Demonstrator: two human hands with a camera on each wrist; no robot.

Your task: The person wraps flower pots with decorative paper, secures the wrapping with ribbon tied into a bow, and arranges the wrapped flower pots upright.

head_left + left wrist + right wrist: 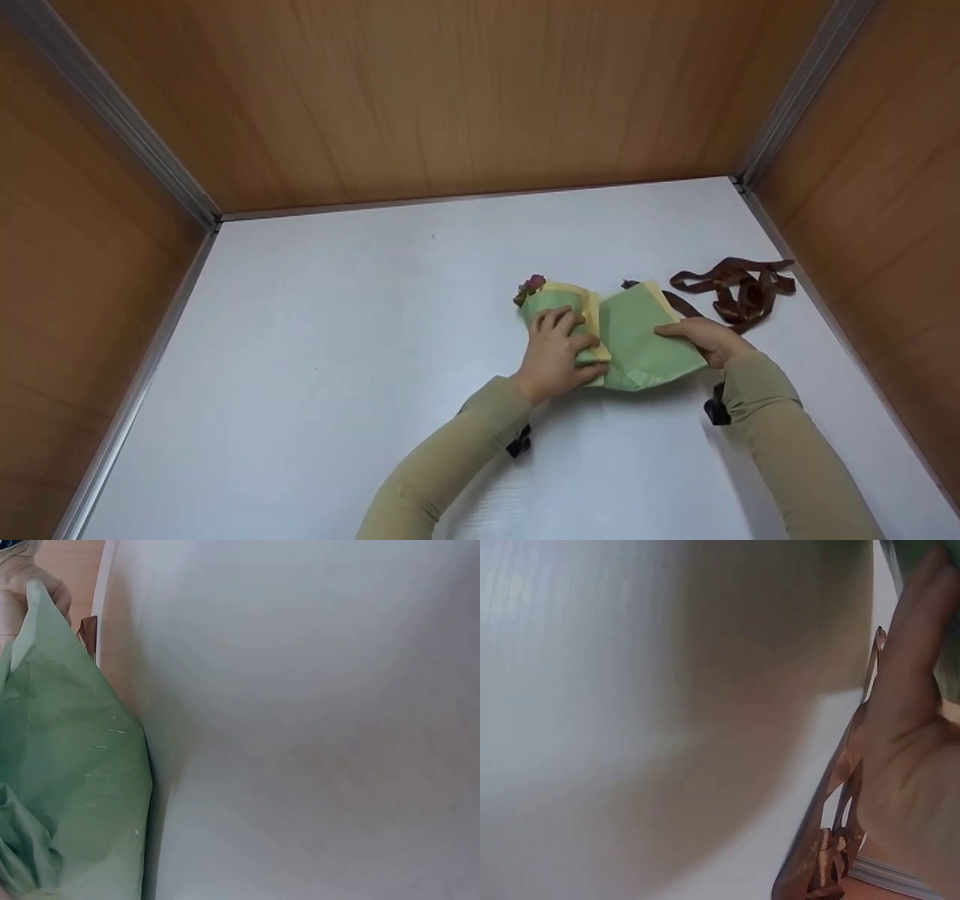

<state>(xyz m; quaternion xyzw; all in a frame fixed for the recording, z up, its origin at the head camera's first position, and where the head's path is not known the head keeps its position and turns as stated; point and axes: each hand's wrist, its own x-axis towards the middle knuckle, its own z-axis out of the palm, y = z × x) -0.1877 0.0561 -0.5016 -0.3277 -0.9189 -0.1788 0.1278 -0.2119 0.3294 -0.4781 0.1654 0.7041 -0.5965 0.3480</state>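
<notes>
A small bouquet lies right of the middle in the head view, its dark pink flowers (534,284) showing at the upper left end of green wrapping paper (641,337) with pale yellow edges. My left hand (556,356) lies over the rolled part of the paper, fingers spread and bent round it. On the right, my right hand (709,337) pinches the loose flap, thumb on top and the other fingers hidden beneath. The left wrist view shows the creased green paper (90,765) at its left edge. Stems are hidden inside the wrap.
A tangled brown ribbon (750,292) lies on the white table (337,337) behind my right hand, one end passing behind the paper. Wooden panels (465,97) with grey metal edging enclose the table at the back and both sides.
</notes>
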